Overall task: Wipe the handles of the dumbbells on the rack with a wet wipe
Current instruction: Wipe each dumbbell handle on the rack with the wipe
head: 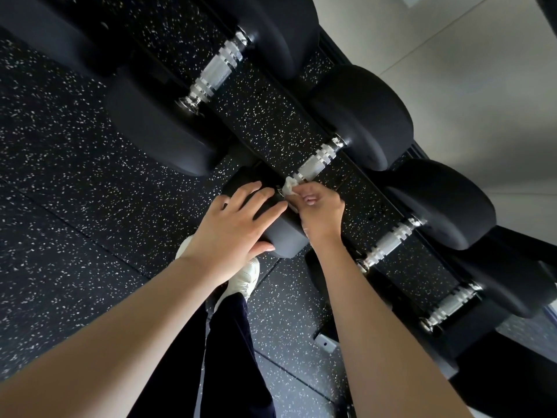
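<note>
Several black dumbbells with knurled chrome handles lie across a black rack [419, 152] that runs from upper left to lower right. My left hand [238, 224] rests flat, fingers spread, on the near black head [283, 236] of the middle dumbbell. My right hand [319, 209] pinches a crumpled white wet wipe [291, 185] against the near end of that dumbbell's handle [316, 164]. The handle's far part and far head [364, 116] are in plain sight. The handle end under the wipe is hidden.
A larger dumbbell's handle [214, 70] lies to the upper left; two smaller handles [388, 242] [449, 306] lie to the lower right. Speckled black rubber floor [75, 191] spreads left. My dark trousers [223, 342] and white shoe [244, 282] are below. A pale wall [467, 70] stands behind.
</note>
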